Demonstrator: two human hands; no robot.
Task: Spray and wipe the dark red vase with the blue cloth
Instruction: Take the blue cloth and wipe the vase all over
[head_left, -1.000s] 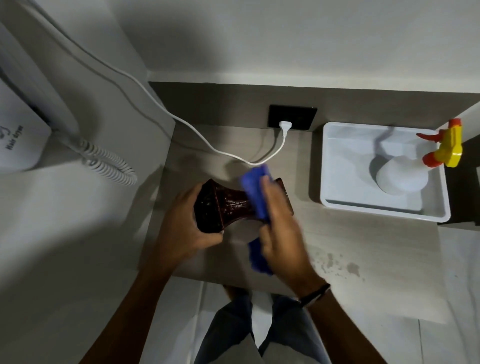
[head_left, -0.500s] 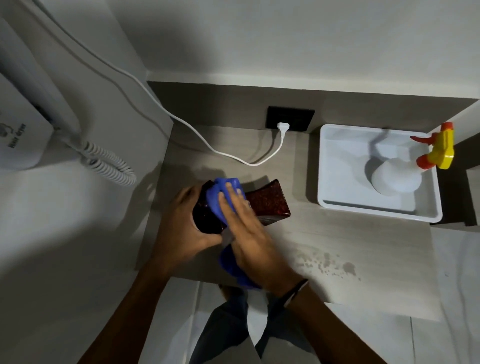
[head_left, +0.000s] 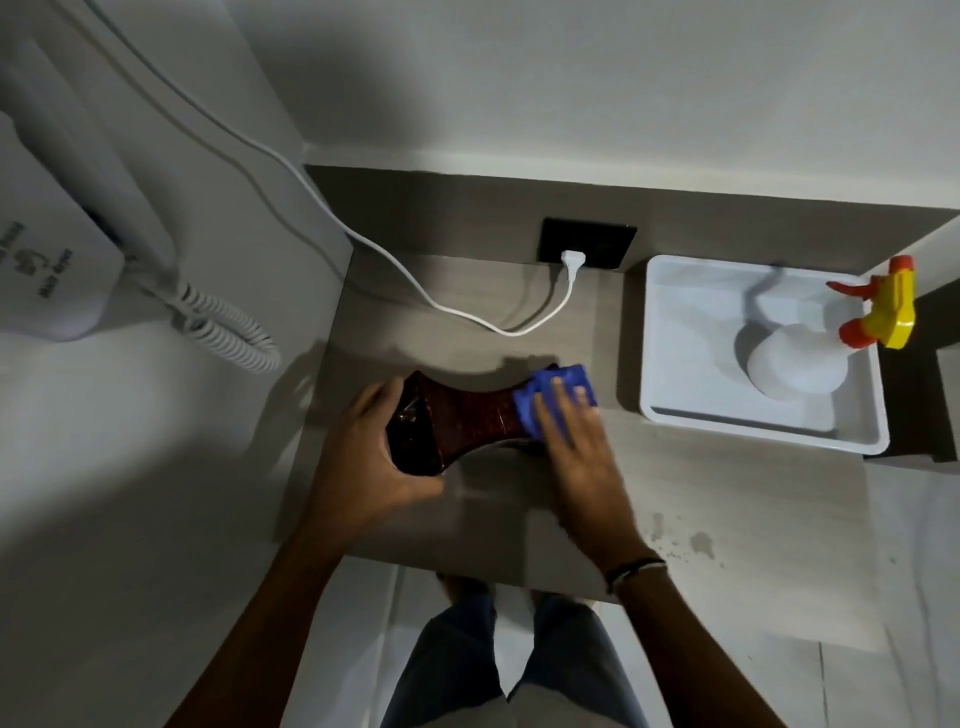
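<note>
The dark red vase (head_left: 467, 415) lies on its side over the grey counter, its wide mouth end to the left. My left hand (head_left: 363, 467) grips that mouth end. My right hand (head_left: 576, 457) presses the blue cloth (head_left: 550, 400) flat against the vase's right end, fingers spread over the cloth. The cloth hides the vase's base. A white spray bottle (head_left: 795, 369) with a yellow and orange trigger head stands in the white tray (head_left: 675, 415) at the right, untouched.
A white cable (head_left: 415, 291) runs across the back of the counter to a plug in a black socket (head_left: 587, 247). A wall-mounted hair dryer with a coiled cord (head_left: 228, 332) hangs at the left. Wet spots (head_left: 696, 543) mark the counter near its front edge.
My right hand has slid the blue cloth from the vase's left mouth end along the body to its right end. My left hand keeps its grip on the mouth end.
</note>
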